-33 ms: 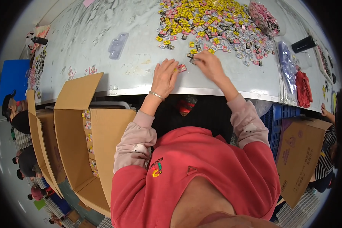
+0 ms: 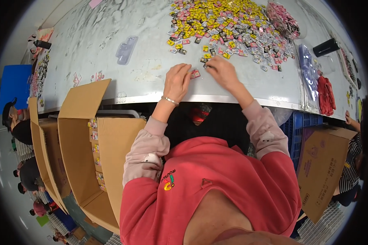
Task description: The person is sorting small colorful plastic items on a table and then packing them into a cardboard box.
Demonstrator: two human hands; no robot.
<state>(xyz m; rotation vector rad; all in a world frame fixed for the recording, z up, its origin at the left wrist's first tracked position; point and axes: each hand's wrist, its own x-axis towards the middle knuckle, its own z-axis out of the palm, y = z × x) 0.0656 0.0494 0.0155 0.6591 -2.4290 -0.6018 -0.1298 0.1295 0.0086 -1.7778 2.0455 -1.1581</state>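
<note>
My left hand (image 2: 177, 83) lies over the table near its front edge, fingers bent and close together. Whatever they may hold is hidden beneath. Right beside its fingertips is a small red-and-white plastic piece (image 2: 195, 74). My right hand (image 2: 223, 73) is closed in a pinch at a small dark piece (image 2: 206, 66), mostly covered by the fingertips. Another small black piece (image 2: 203, 60) lies just beyond them. Farther back spreads a large heap of small flat pieces (image 2: 216, 24) in yellow, pink, black and clear.
A clear bag of pink pieces (image 2: 283, 20) stands right of the heap. A clear plastic tray (image 2: 127, 50) lies to the left. An open carton (image 2: 84, 163) stands below the table edge at left, a blue crate (image 2: 300, 126) at right. Red cloth (image 2: 326, 96) lies near the right edge.
A bit of yellow at my left fingertips is now out of sight. My right hand has shifted very slightly left; the pinch stays by the dark pieces.
</note>
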